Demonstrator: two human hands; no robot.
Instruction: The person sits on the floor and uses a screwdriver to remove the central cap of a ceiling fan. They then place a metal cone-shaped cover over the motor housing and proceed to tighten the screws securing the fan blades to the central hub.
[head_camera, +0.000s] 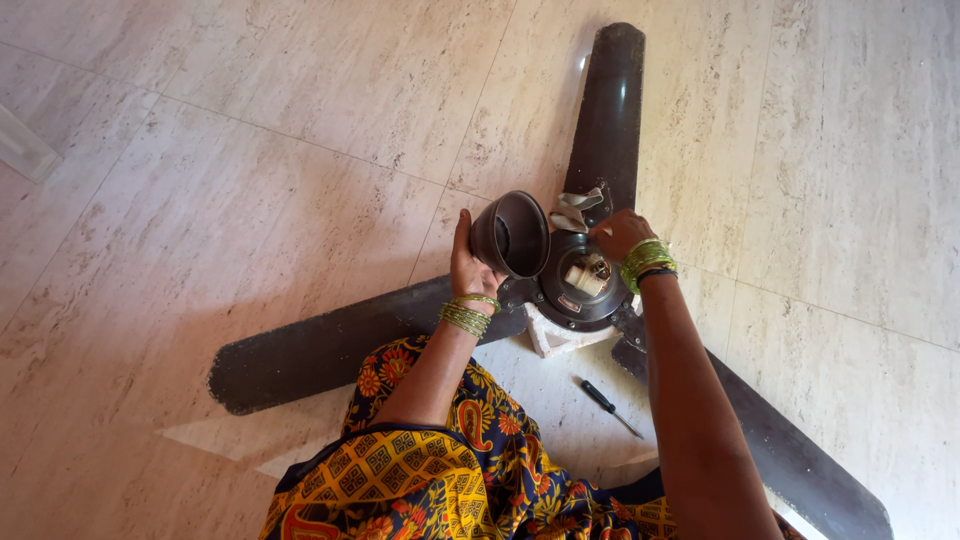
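We see a dark brown ceiling fan (590, 290) lying on the pale marble floor (250, 180), 3 blades spread out: one pointing away toward top of view, one out to the left, one running to bottom right. Motor hub sits in the middle w/ its top open, some pale wiring or parts visible inside. Hub seems propped on a white block (548, 335) underneath.

Our left hand (470, 268) is wrapped around a dark cup-shaped cover (512, 234), fingers closed on its outer wall, holding it tilted so the open mouth faces right, just above and left of the hub. Cover is off the fan, touching only the hand as far as we can tell.

Our right hand (618, 234) rests at the far edge of the hub, fingers curled down near a crumpled grey cloth (574, 210) that lies at the base of the top blade. Can't tell whether the fingers pinch anything.

Both wrists carry green-gold bangles. A small screwdriver (606, 403) w/ black handle lies on the floor btw the hub and our lap, apart from both hands. Yellow and orange patterned fabric (420, 470) covers the knees at bottom.
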